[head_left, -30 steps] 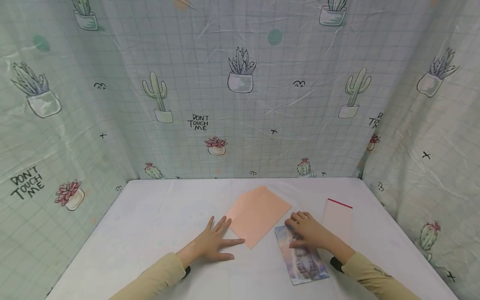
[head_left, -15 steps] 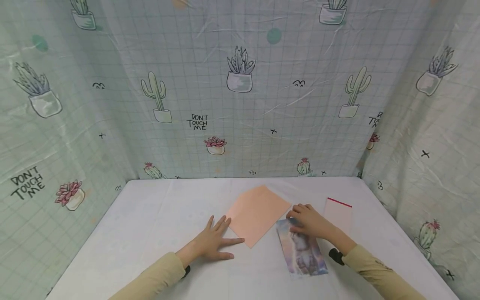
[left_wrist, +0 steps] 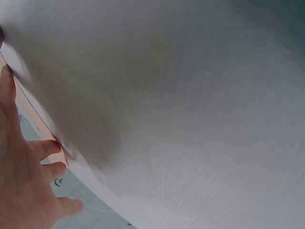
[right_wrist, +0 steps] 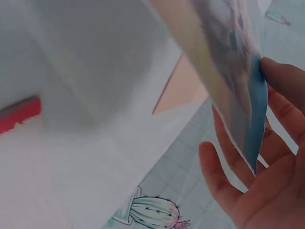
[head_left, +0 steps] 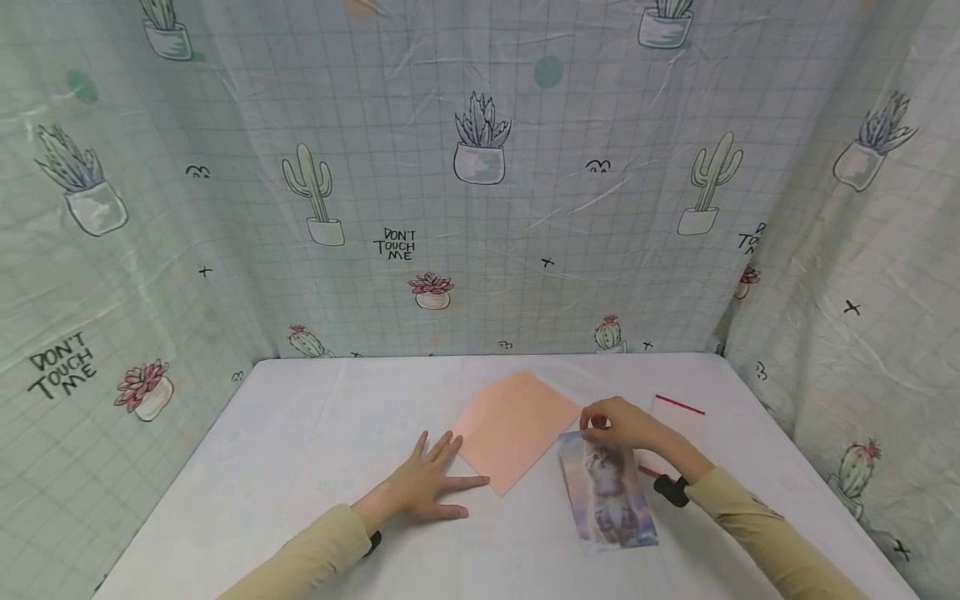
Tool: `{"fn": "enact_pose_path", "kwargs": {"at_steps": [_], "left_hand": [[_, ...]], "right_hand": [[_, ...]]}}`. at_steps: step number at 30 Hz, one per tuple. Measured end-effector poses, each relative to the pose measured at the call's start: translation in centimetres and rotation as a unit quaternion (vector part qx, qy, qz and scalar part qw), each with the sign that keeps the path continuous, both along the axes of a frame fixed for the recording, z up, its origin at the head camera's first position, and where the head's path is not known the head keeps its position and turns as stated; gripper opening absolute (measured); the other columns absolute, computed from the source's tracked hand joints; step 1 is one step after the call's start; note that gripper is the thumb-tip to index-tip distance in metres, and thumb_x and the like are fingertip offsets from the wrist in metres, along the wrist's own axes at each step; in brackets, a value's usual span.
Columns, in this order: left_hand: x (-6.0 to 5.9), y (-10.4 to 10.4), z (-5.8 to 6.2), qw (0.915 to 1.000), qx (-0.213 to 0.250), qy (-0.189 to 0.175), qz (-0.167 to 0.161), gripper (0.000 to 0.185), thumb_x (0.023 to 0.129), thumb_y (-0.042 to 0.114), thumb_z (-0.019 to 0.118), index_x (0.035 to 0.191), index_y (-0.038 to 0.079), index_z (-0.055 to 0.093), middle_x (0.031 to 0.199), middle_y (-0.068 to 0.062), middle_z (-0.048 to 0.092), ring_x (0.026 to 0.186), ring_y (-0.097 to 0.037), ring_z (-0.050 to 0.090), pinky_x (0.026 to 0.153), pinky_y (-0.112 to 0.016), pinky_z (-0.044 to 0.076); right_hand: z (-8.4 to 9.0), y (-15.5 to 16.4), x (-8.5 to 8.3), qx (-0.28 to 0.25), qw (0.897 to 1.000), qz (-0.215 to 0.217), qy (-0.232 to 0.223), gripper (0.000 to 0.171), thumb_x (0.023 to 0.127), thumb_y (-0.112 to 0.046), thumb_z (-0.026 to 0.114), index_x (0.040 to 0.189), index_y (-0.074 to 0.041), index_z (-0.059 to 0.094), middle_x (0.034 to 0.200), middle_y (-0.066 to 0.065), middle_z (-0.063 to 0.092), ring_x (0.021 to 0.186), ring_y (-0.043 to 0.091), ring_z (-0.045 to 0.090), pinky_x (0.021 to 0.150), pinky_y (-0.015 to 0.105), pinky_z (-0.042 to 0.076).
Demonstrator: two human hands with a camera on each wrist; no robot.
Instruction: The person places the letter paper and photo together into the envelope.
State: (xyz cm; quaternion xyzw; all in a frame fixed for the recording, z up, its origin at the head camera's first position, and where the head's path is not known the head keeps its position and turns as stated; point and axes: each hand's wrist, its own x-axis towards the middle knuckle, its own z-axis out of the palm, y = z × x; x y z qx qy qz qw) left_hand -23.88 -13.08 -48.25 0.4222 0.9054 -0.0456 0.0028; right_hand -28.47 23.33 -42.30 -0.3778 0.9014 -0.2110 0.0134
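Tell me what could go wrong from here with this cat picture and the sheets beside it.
The right grip pinches the cat picture near one end only, so it might slip or bend. The orange sheet has a corner close to that grip and could get nudged. The red-edged sheet is partly hidden by the right arm, which may brush it aside.

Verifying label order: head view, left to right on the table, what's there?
Left hand → peach paper → kitten-print sheet → red-edged pale sheet. Right hand left out: it overlaps the kitten-print sheet.
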Motion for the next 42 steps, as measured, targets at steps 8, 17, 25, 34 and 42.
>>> {"fn": "enact_pose_path", "kwargs": {"at_steps": [8, 17, 25, 34, 42], "left_hand": [[0.0, 0.1, 0.2, 1.0, 0.001, -0.008, 0.001, 0.052, 0.085, 0.061, 0.038, 0.134, 0.047, 0.029, 0.144, -0.025, 0.023, 0.134, -0.043, 0.018, 0.099, -0.066, 0.016], [0.2, 0.1, 0.2, 0.9999, -0.009, -0.012, 0.008, 0.052, 0.085, 0.062, 0.037, 0.134, 0.047, 0.028, 0.145, -0.024, 0.022, 0.134, -0.042, 0.018, 0.099, -0.065, 0.016], [0.2, 0.1, 0.0, 0.9998, -0.003, -0.016, 0.01, 0.052, 0.085, 0.062, 0.037, 0.134, 0.047, 0.029, 0.145, -0.023, 0.022, 0.134, -0.042, 0.017, 0.1, -0.065, 0.015], [0.2, 0.1, 0.0, 0.9997, -0.002, -0.021, 0.01, 0.052, 0.085, 0.061, 0.038, 0.134, 0.047, 0.029, 0.145, -0.024, 0.021, 0.134, -0.042, 0.016, 0.1, -0.065, 0.014], [0.2, 0.1, -0.1, 0.9999, -0.003, -0.013, 0.005, 0.052, 0.085, 0.062, 0.036, 0.134, 0.047, 0.028, 0.145, -0.024, 0.021, 0.134, -0.043, 0.018, 0.099, -0.066, 0.016]], "right_hand": [[1.4, 1.0, -1.1, -0.031, 0.993, -0.013, -0.112, 0.006, 0.085, -0.018, 0.059, 0.081, -0.015, 0.063, 0.067, -0.004, 0.06, 0.058, 0.0, 0.049, 0.056, 0.021, 0.043], [2.5, 1.8, -1.6, -0.047, 0.986, -0.012, -0.16, 0.011, 0.087, -0.02, 0.057, 0.085, -0.012, 0.063, 0.071, -0.001, 0.059, 0.058, 0.001, 0.047, 0.056, 0.022, 0.042], [3.2, 2.4, -1.9, -0.065, 0.977, -0.026, -0.202, 0.012, 0.089, -0.019, 0.054, 0.089, -0.011, 0.062, 0.079, -0.002, 0.057, 0.067, 0.004, 0.047, 0.062, 0.023, 0.041], [3.9, 2.8, -2.4, -0.086, 0.963, -0.066, -0.246, 0.017, 0.09, -0.018, 0.051, 0.094, -0.005, 0.06, 0.085, 0.001, 0.055, 0.067, 0.009, 0.044, 0.061, 0.029, 0.039], [4.0, 3.0, -2.7, -0.1, 0.955, -0.093, -0.263, 0.023, 0.091, -0.022, 0.049, 0.101, -0.003, 0.057, 0.097, 0.01, 0.057, 0.082, 0.016, 0.048, 0.071, 0.033, 0.044]]}}
